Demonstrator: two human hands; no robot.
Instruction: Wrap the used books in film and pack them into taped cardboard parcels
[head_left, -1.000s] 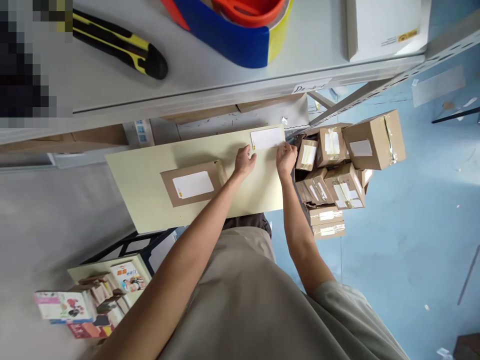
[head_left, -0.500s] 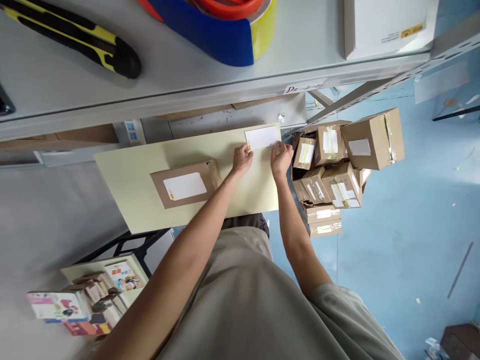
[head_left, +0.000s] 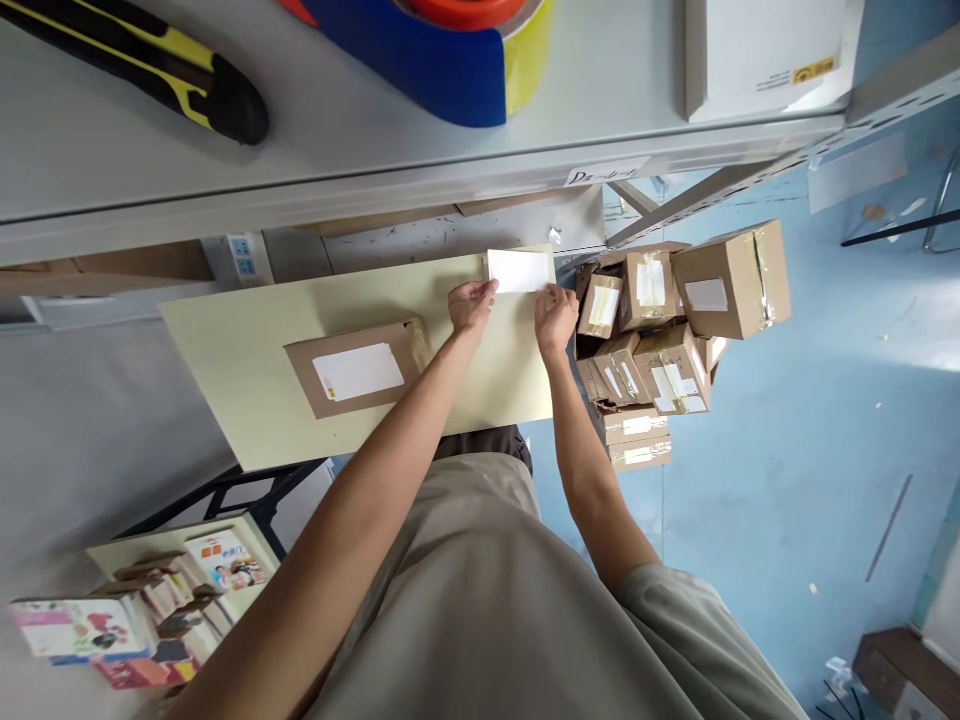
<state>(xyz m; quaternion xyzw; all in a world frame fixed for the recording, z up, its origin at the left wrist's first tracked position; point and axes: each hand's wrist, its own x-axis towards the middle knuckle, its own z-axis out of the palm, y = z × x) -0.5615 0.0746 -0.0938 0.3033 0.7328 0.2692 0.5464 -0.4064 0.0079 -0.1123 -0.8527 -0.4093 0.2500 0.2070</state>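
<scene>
A white paper label (head_left: pixel 519 270) is at the far right end of the pale yellow tabletop (head_left: pixel 217 350). My left hand (head_left: pixel 472 304) pinches its near left corner between thumb and fingers. At the near right corner, my right hand (head_left: pixel 556 318) is closed on the label's edge, with the fingertips partly hidden. The label's near edge seems slightly raised. To the left on the same tabletop lies a flat cardboard parcel (head_left: pixel 300 375) with a white label on top and shiny tape at its right end, apart from both hands.
Above the tabletop runs a grey shelf (head_left: pixel 315 150) with a utility knife (head_left: pixel 172 70), a blue and yellow tape dispenser (head_left: pixel 450 75) and a white box (head_left: pixel 757 60). Taped cartons (head_left: pixel 727 280) are piled at the right. Several books (head_left: pixel 82 625) are stacked lower left.
My left hand has shifted slightly left, and its fingers now cover the label corner where a small yellow mark showed. My right hand keeps its grip. The whole view has drifted somewhat.
</scene>
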